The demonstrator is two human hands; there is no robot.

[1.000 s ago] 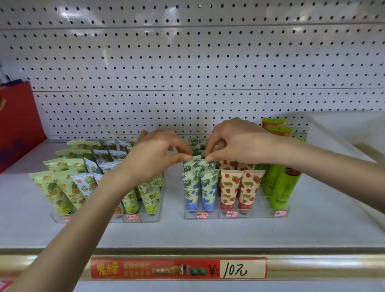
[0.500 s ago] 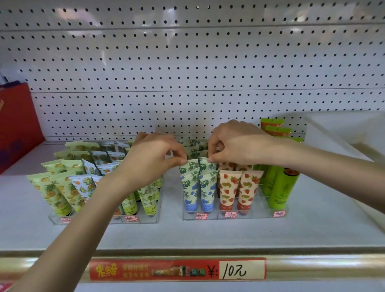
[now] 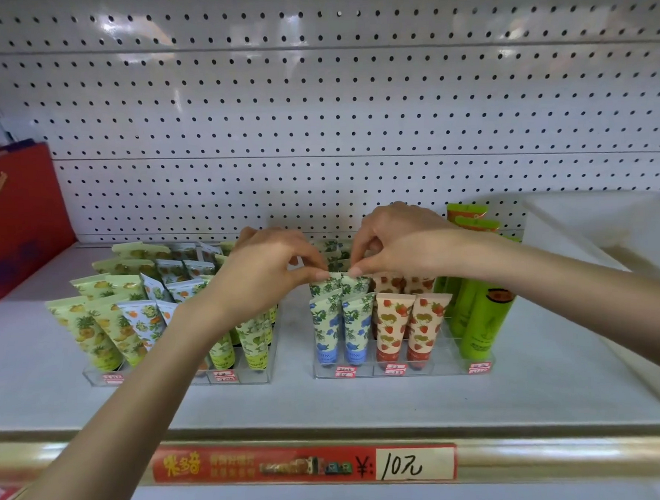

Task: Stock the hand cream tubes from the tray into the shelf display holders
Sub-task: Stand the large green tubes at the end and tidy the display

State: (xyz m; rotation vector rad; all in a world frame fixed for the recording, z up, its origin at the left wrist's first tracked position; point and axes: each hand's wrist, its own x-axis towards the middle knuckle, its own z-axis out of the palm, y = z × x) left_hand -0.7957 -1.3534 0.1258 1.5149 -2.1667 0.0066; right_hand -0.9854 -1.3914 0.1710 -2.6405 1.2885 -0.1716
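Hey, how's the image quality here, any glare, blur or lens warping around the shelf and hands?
Head view: glare patches on the pegboard at upper left; the wide lens bows the front rail slightly; the price strip's small print is smeared, while the left hand and right hand pinching the floral tubes look sharp.

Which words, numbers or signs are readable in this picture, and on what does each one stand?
"¥: 10元": on the price label on the shelf rail.
Other print on that label: too blurred to read.
Stickers on the clear holders: too small.
Print on the tubes: too small.
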